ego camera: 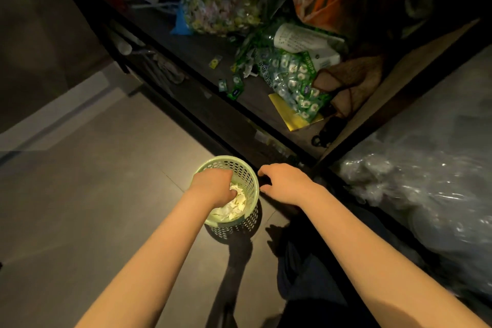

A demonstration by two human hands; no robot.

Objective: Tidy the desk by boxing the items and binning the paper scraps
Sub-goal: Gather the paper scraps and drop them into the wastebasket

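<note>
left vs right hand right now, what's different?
The left hand reaches down inside the green bin, into the paper scraps; the right hand is outside it, beside the rim. The left's fingers are partly hidden, so its grip is unclear; the right's are loosely curled and hold nothing. Both are bare, palms down.

i look down on a pale grey tiled floor in dim warm light, beside a dark wooden desk.

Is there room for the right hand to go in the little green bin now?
Probably not much. The left hand fills much of the mouth of the green bin, fingers down in the paper scraps. The right hand hovers empty just beside the rim.
</note>
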